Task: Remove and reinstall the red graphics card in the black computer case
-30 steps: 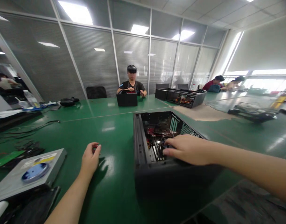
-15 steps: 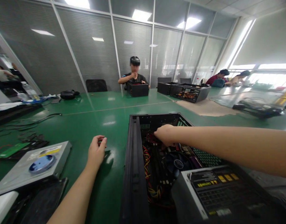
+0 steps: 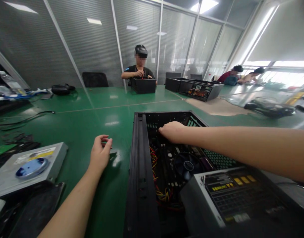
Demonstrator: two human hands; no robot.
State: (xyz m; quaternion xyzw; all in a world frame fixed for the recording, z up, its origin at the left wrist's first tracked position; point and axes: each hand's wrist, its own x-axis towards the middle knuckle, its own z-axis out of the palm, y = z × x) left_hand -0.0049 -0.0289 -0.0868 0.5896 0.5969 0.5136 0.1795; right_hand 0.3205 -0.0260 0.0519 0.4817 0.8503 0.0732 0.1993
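Observation:
My right hand (image 3: 173, 131) is inside the far end of an open black computer case (image 3: 140, 165). Its fingers are curled closed and point down, and whatever they hold is hidden behind the hand. Nearer me in the case are a dark cooling fan (image 3: 188, 165), red and yellow cables (image 3: 154, 160) and a power supply (image 3: 231, 195) with a printed label. My left hand (image 3: 101, 151) is over the green table, left of the case. Nothing is in it; its fingers are loosely bent, with the thumb apart from them.
On the left lies a silver optical drive (image 3: 42, 165) with a round blue-and-silver lid (image 3: 32, 168) on it. Across the table (image 3: 112, 115) a person (image 3: 140, 67) works at another black case (image 3: 143, 85). More open cases (image 3: 197, 89) stand at the back right beside brown paper (image 3: 218, 106).
My right hand has shifted slightly within the case, and the dark red board beside its fingers no longer shows. Across the table, the person's raised hand has come down to their case.

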